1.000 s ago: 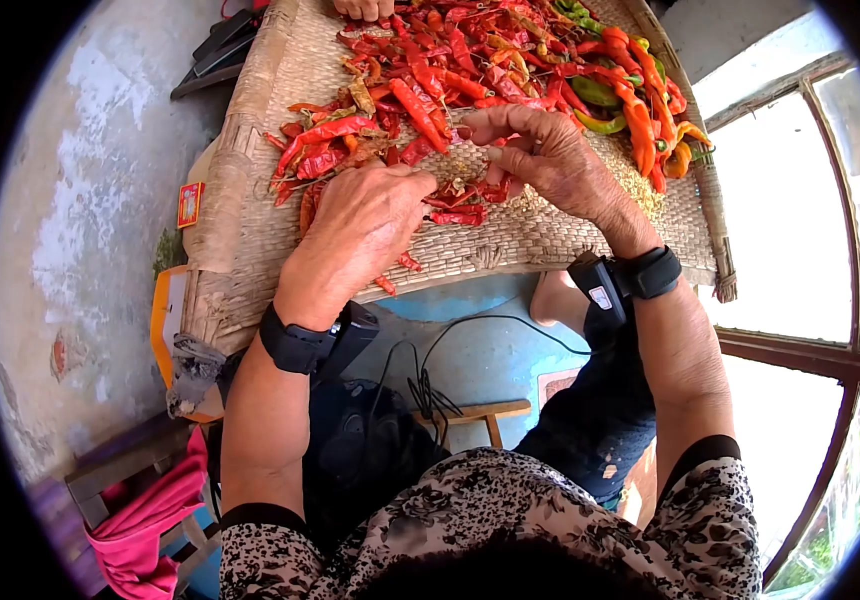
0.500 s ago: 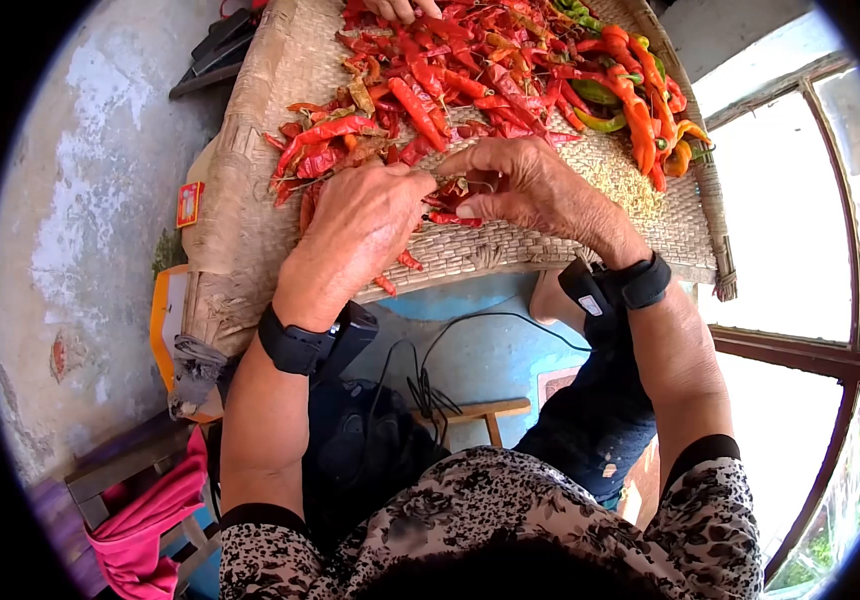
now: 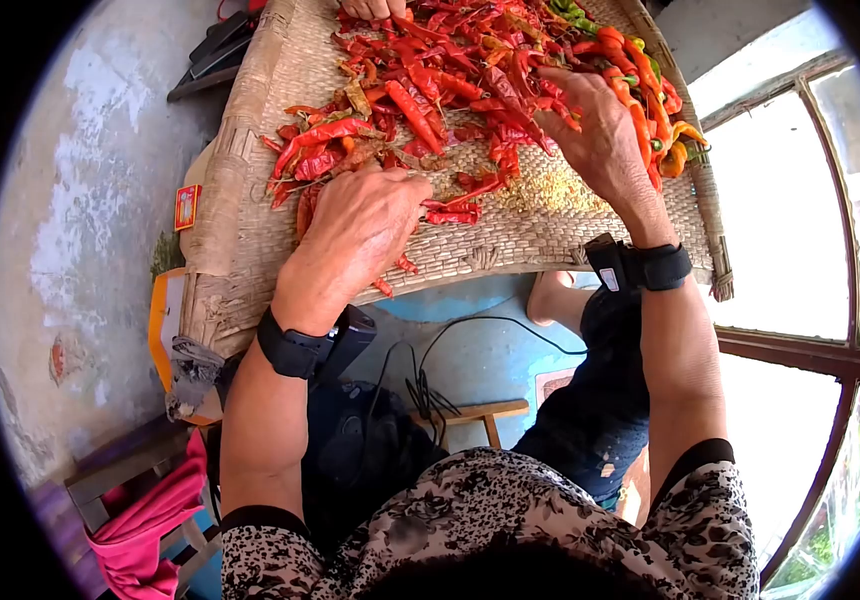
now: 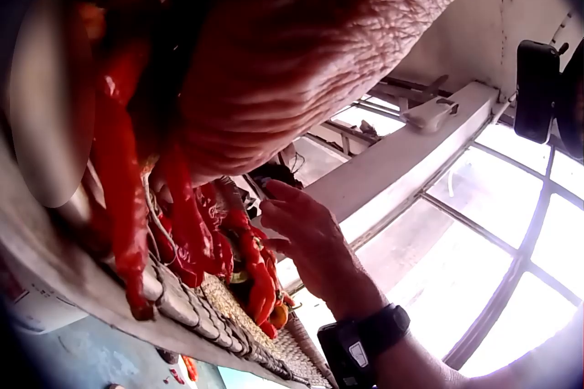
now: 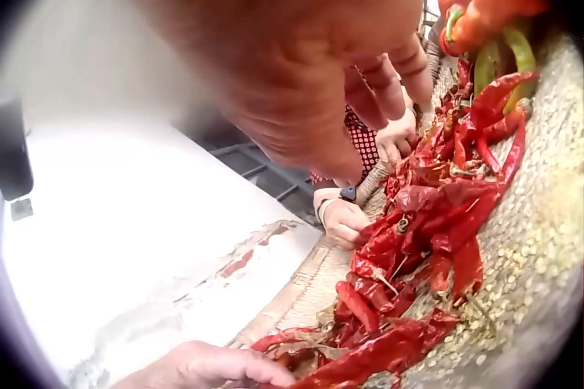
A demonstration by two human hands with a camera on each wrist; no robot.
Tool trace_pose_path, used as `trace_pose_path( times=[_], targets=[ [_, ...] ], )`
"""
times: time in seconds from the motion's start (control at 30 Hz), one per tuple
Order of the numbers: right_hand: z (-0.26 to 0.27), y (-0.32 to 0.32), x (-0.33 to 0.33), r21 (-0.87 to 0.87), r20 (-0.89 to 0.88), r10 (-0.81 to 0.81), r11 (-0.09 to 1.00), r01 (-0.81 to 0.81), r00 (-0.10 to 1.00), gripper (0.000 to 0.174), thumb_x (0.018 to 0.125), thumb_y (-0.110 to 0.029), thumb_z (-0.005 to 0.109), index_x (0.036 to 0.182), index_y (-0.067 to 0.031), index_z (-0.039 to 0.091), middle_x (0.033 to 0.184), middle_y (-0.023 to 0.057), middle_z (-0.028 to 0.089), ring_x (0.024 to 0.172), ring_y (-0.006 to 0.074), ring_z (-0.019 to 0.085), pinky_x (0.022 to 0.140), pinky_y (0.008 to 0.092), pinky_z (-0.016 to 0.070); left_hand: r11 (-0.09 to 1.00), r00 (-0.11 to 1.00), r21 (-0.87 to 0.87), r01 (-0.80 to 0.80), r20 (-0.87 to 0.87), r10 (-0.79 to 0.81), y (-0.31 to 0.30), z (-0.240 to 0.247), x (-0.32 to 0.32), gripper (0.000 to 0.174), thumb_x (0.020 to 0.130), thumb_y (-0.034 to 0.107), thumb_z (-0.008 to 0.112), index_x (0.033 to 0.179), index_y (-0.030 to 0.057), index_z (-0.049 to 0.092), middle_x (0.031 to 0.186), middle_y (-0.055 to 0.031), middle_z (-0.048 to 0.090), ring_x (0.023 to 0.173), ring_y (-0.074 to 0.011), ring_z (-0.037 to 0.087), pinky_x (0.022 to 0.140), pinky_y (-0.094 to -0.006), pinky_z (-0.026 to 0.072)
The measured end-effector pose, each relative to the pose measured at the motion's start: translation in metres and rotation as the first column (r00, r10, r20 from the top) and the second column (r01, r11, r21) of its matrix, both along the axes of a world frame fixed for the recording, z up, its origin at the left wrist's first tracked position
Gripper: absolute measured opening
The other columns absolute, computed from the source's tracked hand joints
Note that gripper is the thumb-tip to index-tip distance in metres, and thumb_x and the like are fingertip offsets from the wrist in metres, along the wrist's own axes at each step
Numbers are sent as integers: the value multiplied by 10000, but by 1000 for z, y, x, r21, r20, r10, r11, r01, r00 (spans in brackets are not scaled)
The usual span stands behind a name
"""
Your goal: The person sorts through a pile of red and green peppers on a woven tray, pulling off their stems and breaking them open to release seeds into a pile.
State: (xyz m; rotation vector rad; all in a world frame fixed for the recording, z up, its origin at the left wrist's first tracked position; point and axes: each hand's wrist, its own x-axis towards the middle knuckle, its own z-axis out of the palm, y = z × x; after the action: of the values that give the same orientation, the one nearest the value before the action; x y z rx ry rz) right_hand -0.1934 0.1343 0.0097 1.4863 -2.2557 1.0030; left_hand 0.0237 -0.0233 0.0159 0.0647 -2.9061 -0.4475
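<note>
My left hand (image 3: 362, 225) stays low at the near left of a woven tray (image 3: 250, 190), fingers curled round dried red chili peppers (image 4: 123, 179). Some of those chilies poke out past its fingers and hang at the tray's near rim. The palm hides most of what it grips. Over the right part of the chili pile (image 3: 430, 80) is my right hand (image 3: 600, 135), its fingers reaching forward, fairly straight. The right wrist view has these fingers (image 5: 370, 88) above the heap with nothing between them.
Fresh orange-red peppers (image 3: 640, 110) lie at the tray's right side, beside scattered pale seeds (image 3: 560, 185). Another person's hand (image 5: 345, 222) works at the tray's far edge. A wall (image 3: 80, 200) stands left, a window (image 3: 790, 220) right. Below hang cables (image 3: 425, 395) near a wooden stool (image 3: 490, 410).
My right hand came in beside the left hand half a second ago, then moved away, up and right over the pile. The left hand has barely moved.
</note>
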Motion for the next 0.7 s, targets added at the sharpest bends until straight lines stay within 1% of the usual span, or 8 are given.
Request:
trace_pose_path(
  times=[0.03, 0.17, 0.3, 0.43, 0.53, 0.57, 0.63, 0.7],
  targets=[
    [-1, 3, 7, 83, 215, 159, 980, -181, 964, 314, 829, -137, 699, 1131, -69, 653, 1025, 156, 650, 908, 268, 657, 771, 379, 541, 1000, 1000, 20, -6, 11, 5, 0, 0, 0, 123, 831, 83, 601, 939, 26, 616, 850, -142, 617, 844, -342, 589, 729, -438, 471],
    [-11, -4, 40, 323, 234, 444, 804, -500, 865, 183, 838, -67, 682, 1016, -26, 669, 1053, 102, 647, 969, 232, 629, 825, 353, 515, 1000, 1000, -9, -14, 11, 14, 2, 1, -2, 132, 833, 71, 592, 959, 35, 603, 835, -146, 609, 828, -351, 588, 724, -444, 468],
    [-8, -5, 37, 337, 194, 402, 830, -445, 895, 158, 847, -62, 674, 995, -8, 660, 1006, 101, 658, 937, 220, 642, 789, 342, 522, 996, 996, 39, -80, 29, 79, 4, 1, -2, 342, 851, 81, 591, 1188, 68, 539, 846, -153, 644, 826, -351, 613, 719, -438, 483],
    [1, -1, 14, 190, 583, 264, 875, -445, 768, 146, 865, -77, 669, 990, -3, 657, 863, 82, 678, 792, 161, 661, 710, 301, 529, 966, 943, 54, -252, 239, 232, 8, 5, -8, 586, 854, 107, 615, 1396, 98, 392, 872, -157, 677, 856, -344, 635, 732, -431, 498],
    [-1, 4, -2, 167, 364, 129, 965, -200, 923, 197, 837, -144, 672, 980, -9, 661, 847, 140, 688, 761, 236, 678, 690, 334, 545, 968, 946, 44, -246, 227, 230, 6, -2, -6, 563, 827, 111, 642, 1358, 83, 457, 925, -151, 677, 859, -335, 635, 740, -432, 497],
    [-14, 4, -11, 27, 3, -15, 1000, 15, 1000, 203, 837, -162, 662, 973, -12, 662, 830, 152, 687, 757, 267, 683, 688, 354, 551, 968, 946, 45, -248, 225, 232, 4, -4, -4, 563, 827, 111, 642, 1358, 83, 457, 925, -151, 677, 859, -335, 635, 740, -432, 497],
    [-6, 7, -7, -26, -284, -146, 989, 144, 948, 222, 829, -154, 656, 1006, -20, 656, 832, 155, 678, 770, 296, 676, 700, 388, 545, 999, 999, 26, -20, -43, 21, 3, -8, 1, 428, 815, 109, 650, 1234, 66, 575, 924, -133, 661, 839, -320, 621, 748, -419, 491],
    [-5, 9, 2, 130, -27, 16, 991, -12, 1000, 253, 825, -159, 657, 1042, -30, 648, 837, 155, 670, 775, 301, 670, 708, 396, 542, 1000, 1000, -19, -7, -16, 7, 4, -6, -1, 361, 810, 105, 651, 1166, 60, 611, 903, -125, 647, 833, -312, 609, 755, -411, 487]
  ],
)
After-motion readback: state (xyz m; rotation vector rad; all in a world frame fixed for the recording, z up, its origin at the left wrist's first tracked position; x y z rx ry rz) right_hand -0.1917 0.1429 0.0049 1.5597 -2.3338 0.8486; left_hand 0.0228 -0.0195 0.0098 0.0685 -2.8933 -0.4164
